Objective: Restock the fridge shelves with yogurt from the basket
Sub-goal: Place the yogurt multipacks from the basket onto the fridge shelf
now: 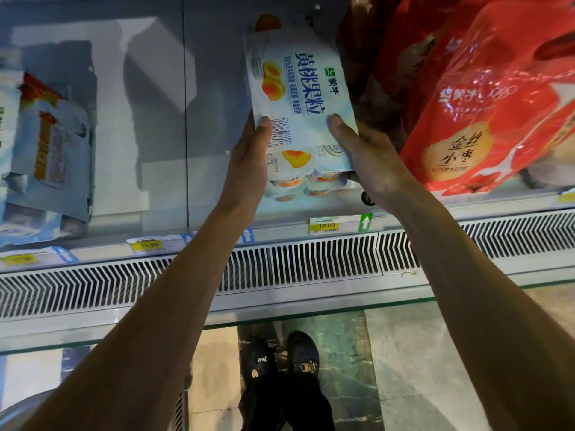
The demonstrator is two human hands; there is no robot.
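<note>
Grip from both sides on one yogurt pack (pixel 298 88) at centre frame: left hand (pixel 249 163) curled round its left edge, thumb laid over the printed top, fingers hidden beneath; right hand (pixel 370 163) curled round its right edge in the same way, thumb on top. Both forearms reaching up from the lower corners of the frame.

Pale blue and white sleeve with yellow peach pictures and dark blue lettering, long side running up the frame, small cups showing at its lower end between the two hands. Held over the fridge shelf (pixel 161 188), just left of a big red pack (pixel 485 104) filling the upper right; resting on the shelf or lifted clear of it, impossible to tell.

Just below the hands, on the shelf's front edge, a yellow price tag (pixel 326 226) beside a green arrow label (pixel 365 221). At far left, blurred blue-and-white packs (pixel 53 157) with red and orange print. Across the middle of the frame, a slotted vent grille (pixel 311 259). At bottom centre, two dark shoes (pixel 286 362) on a marbled floor (pixel 420 353).
</note>
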